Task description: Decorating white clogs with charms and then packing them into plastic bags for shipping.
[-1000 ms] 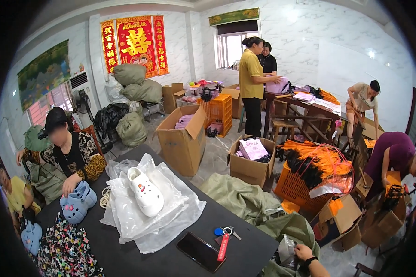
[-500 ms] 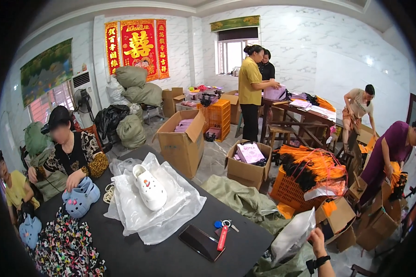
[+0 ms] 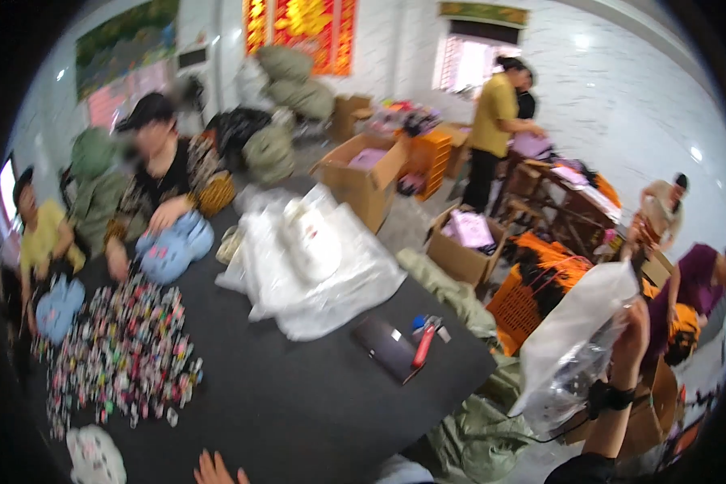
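Observation:
My right hand [image 3: 631, 335], raised over the table's right edge with a dark band at the wrist, grips a clear plastic bag [image 3: 569, 343] that hangs down beside the table. Low at the near edge, my left hand [image 3: 218, 469] shows only its fingers, apart and holding nothing, over the black tabletop [image 3: 274, 403]. A white clog [image 3: 313, 246] rests on white plastic bags [image 3: 298, 315] mid-table. Another white clog [image 3: 95, 456] lies at the near left, partly cut off, beside a heap of small colourful shoe charms [image 3: 125, 347].
Across the table a co-worker handles a blue clog [image 3: 176, 248]; another blue clog [image 3: 56, 309] is at the far left. A phone [image 3: 387, 348] and keys with a red tag [image 3: 426, 343] lie near the right edge. Beyond are green sacks [image 3: 480, 431], cartons [image 3: 361, 181] and an orange crate [image 3: 512, 306].
My right hand has lifted the plastic bag higher. My left hand and the near white clog have come into view. The whole view has shifted and blurs slightly.

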The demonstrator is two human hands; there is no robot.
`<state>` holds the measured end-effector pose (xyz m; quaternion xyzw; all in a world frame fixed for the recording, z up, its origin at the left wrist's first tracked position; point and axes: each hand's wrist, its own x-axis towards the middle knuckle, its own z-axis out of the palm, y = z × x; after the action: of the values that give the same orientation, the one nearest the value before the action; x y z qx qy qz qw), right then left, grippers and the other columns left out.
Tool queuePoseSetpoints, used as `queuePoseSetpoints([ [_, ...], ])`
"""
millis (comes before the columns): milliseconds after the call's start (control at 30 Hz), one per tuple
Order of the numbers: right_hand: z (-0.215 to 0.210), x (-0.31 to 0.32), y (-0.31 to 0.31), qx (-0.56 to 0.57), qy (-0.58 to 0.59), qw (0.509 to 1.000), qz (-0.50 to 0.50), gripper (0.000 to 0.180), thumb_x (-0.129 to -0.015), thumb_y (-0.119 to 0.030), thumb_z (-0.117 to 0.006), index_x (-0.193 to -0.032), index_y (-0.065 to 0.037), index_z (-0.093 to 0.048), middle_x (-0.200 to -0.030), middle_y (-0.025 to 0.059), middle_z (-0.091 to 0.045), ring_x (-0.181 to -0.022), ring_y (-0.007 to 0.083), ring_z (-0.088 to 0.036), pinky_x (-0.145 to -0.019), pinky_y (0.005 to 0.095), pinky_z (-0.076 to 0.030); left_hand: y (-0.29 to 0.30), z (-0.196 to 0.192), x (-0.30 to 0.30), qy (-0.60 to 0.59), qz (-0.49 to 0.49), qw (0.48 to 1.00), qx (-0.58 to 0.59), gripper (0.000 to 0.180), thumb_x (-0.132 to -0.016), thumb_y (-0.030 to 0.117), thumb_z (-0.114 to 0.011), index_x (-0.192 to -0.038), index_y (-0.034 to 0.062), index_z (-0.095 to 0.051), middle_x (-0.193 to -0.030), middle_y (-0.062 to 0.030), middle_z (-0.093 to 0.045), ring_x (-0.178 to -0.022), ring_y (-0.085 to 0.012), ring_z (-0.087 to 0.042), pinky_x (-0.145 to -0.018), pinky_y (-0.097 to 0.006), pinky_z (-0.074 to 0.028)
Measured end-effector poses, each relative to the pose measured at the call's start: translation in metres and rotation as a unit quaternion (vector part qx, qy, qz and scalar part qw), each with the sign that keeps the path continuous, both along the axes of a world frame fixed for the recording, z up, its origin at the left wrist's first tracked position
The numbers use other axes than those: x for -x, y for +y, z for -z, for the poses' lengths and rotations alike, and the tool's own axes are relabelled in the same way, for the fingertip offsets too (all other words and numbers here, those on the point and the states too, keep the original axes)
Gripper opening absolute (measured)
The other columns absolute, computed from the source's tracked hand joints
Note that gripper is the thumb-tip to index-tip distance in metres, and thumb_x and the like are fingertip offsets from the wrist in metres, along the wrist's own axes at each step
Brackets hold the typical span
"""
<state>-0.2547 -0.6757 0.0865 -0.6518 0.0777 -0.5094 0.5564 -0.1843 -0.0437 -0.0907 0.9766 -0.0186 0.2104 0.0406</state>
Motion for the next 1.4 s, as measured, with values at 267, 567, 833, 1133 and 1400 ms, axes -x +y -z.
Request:
queuePoseSetpoints([
  [267, -0.034, -0.074, -0.022, -0.022, 0.036, 0.984, -0.171, 0.045, -0.096, -0.027, -0.042, -0.129, 0.003, -0.047, -0.123, 0.0128, -0.056, -0.113, 0.0203, -0.054, -0.103, 0.0361, -0.039, 0.015, 0.019, -0.005, 0.093, -0.031, 0.991, 0.089, 0.055, -0.087, 0.029, -0.056, -0.131, -0.0040, -0.046, -0.140, -0.0242, -0.040, -0.133, -0.0390, -0.034, -0.113, -0.054, -0.017],
  [567, -0.083, -0.253, 0.238, 0.108, 0.016, 0.931, -0.349, 0.054, -0.080, -0.027, -0.055, -0.121, 0.007, -0.051, -0.099, 0.0037, -0.055, -0.091, 0.0124, -0.049, -0.084, 0.0224, -0.036, 0.020, 0.018, 0.006, 0.060, -0.037, 0.993, 0.090, 0.055, -0.081, 0.024, -0.066, -0.127, -0.0020, -0.051, -0.137, -0.0239, -0.045, -0.129, -0.0394, -0.040, -0.108, -0.055, -0.025],
  [833, -0.051, -0.253, 0.360, 0.520, -0.057, 0.684, -0.508, 0.015, -0.076, -0.021, -0.059, -0.067, -0.009, -0.056, -0.068, 0.0085, -0.053, -0.063, 0.0295, -0.054, -0.059, 0.0393, -0.043, 0.019, 0.013, 0.010, 0.036, -0.045, 0.991, 0.119, 0.056, -0.086, 0.033, -0.063, -0.130, 0.0022, -0.050, -0.136, -0.0166, -0.047, -0.131, -0.0308, -0.041, -0.110, -0.050, -0.026],
  [1133, 0.059, -0.200, 0.459, 0.603, -0.160, 0.416, -0.661, 0.018, -0.085, -0.024, -0.060, -0.083, -0.010, -0.050, -0.071, 0.0037, -0.051, -0.067, 0.0200, -0.058, -0.063, 0.0322, -0.045, 0.048, 0.015, 0.033, 0.043, 0.038, 0.730, 0.681, 0.056, -0.101, 0.039, -0.041, -0.139, -0.0021, -0.037, -0.139, -0.0151, -0.047, -0.130, -0.0246, -0.042, -0.108, -0.036, -0.032],
  [1400, 0.071, -0.408, 0.324, 0.482, 0.030, 0.816, -0.318, 0.054, -0.077, -0.017, -0.074, -0.123, -0.005, -0.048, -0.122, 0.0189, -0.051, -0.112, 0.0385, -0.051, -0.093, 0.0417, -0.045, 0.090, -0.163, 0.016, 0.153, 0.133, 0.913, 0.354, 0.061, -0.081, 0.009, -0.067, -0.136, -0.0007, -0.041, -0.141, -0.0166, -0.043, -0.132, -0.0286, -0.040, -0.110, -0.041, -0.030],
])
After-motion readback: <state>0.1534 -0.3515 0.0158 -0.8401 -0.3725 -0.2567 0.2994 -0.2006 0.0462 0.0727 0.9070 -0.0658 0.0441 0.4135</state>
